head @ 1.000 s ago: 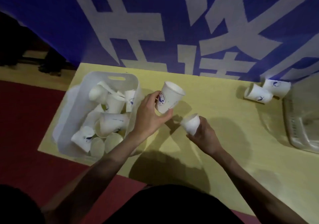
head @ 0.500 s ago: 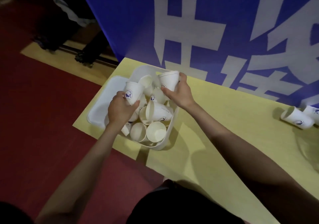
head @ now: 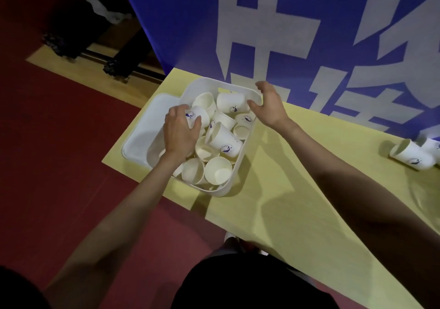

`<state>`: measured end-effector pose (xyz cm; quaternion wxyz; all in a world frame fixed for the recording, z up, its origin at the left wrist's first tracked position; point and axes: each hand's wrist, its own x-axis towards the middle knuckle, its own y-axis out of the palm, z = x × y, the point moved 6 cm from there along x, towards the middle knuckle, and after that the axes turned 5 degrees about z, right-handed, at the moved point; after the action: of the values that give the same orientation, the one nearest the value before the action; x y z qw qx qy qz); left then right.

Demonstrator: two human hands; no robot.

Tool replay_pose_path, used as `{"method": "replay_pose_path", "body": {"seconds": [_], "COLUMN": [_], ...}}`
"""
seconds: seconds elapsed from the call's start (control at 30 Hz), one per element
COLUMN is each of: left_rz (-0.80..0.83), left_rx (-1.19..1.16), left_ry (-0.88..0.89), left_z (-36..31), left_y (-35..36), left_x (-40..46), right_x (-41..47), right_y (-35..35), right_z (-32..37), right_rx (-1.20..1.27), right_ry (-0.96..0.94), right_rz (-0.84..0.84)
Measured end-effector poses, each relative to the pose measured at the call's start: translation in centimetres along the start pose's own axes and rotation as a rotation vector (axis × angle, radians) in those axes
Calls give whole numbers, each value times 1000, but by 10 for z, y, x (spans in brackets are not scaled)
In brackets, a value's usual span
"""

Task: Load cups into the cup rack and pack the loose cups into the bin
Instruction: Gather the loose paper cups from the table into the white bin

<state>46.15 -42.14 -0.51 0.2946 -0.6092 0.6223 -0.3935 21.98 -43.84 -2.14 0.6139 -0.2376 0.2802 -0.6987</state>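
Observation:
A white plastic bin (head: 238, 177) stands at the left end of the yellow table (head: 297, 189), filled with several white paper cups lying at all angles. My left hand (head: 181, 132) reaches into the bin and grips one logo cup (head: 198, 116) among the pile. My right hand (head: 269, 106) hovers over the bin's far right corner with spread, relaxed fingers and holds nothing. A cup (head: 230, 102) lies just beside it in the bin. Two loose cups (head: 412, 155) lie on their sides at the table's right edge.
A white lid or tray (head: 142, 137) lies under the bin's left side. A blue banner with large white characters (head: 285, 34) hangs behind the table. Red floor (head: 59, 165) spreads to the left, with dark stands at the back left.
Both hands carried a cup each from the table's middle over to the bin. My right hand has let its cup drop into the bin and opened. My left hand has lowered its cup into the pile.

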Motion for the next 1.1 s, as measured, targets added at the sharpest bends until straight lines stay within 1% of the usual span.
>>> {"method": "replay_pose_path", "body": {"seconds": [0.07,0.13,0.2,0.3,0.47,0.53,0.63,0.7,0.8,0.87,0.97,1.1], "left_rz": [-44,-44,-14,54,224,323,549,668,816,886,911,913], "left_rx": [-60,-131,-192,-227,-231,-195,-40,59,226,331,401,353], "left_ry": [120,238,339,403,503,547,666,756,872,911,913,876], "left_z": [-22,-47,-79,-126,-210,-239,-295,-329,-373,-394,-417,-432], "left_y": [1,8,22,49,116,151,220,263,330,369,412,448], "left_x": [-5,-11,-16,-19,-30,-38,-53,-59,-68,-74,-77,-80], "right_x": [-20,-44,-72,-114,-178,-200,-233,-247,-262,-265,-260,-247], "right_y": [-10,-19,-32,-54,-113,-137,-173,-192,-212,-220,-225,-225], "right_z": [-25,-56,-94,-150,-241,-275,-323,-346,-372,-380,-386,-390], "right_rx": [7,-10,-14,-12,-20,-18,-18,1,-12,-39,-74,-192], "right_ry": [32,70,138,254,452,526,631,681,699,665,595,455], "right_rz": [-20,-22,-24,-11,-70,-117,-195,-245,-333,-364,-382,-334]}}
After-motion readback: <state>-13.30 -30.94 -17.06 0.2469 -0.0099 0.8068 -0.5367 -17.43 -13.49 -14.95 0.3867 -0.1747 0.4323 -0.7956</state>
